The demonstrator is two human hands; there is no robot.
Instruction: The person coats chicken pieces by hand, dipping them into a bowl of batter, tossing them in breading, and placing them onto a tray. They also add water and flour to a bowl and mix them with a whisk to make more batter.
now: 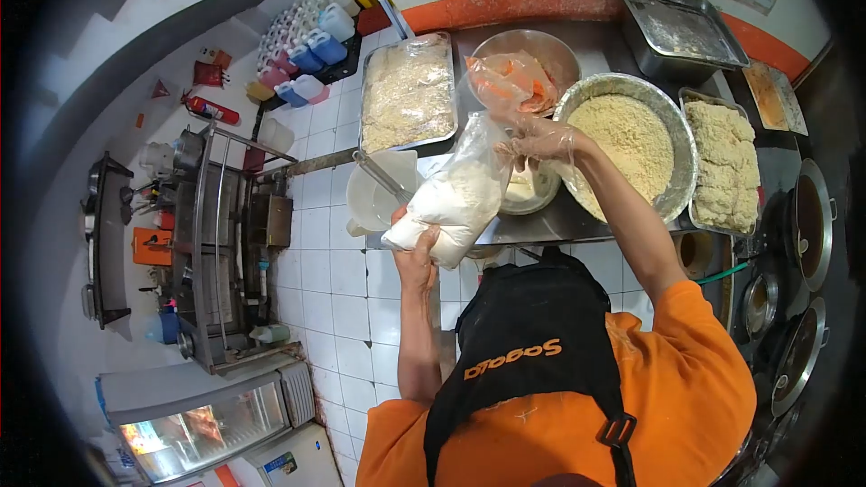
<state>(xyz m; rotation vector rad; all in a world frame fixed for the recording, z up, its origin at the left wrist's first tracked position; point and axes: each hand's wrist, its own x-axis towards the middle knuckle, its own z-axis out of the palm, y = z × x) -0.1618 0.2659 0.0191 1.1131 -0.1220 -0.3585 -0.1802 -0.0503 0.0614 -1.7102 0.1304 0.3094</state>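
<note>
A clear plastic bag of white powder (456, 203) hangs tilted between my hands. My left hand (416, 251) is wrapped round its lower part from below. At the bag's upper end, my right hand (539, 141), in a thin clear glove, grips the gathered plastic. Partly behind the bag are a white pitcher (370, 198) with a metal whisk (383, 178) and a small bowl (532, 189) with pale contents. To the right stands a big metal bowl of yellowish crumbs (627, 140).
A crumb-covered tray (409, 95) lies at the back left, beside a metal bowl (550, 50) holding orange pieces in plastic. Coated food fills a tray (722, 162) at the right. An empty deep pan (681, 27) is behind it, and round pans (812, 225) line the far right.
</note>
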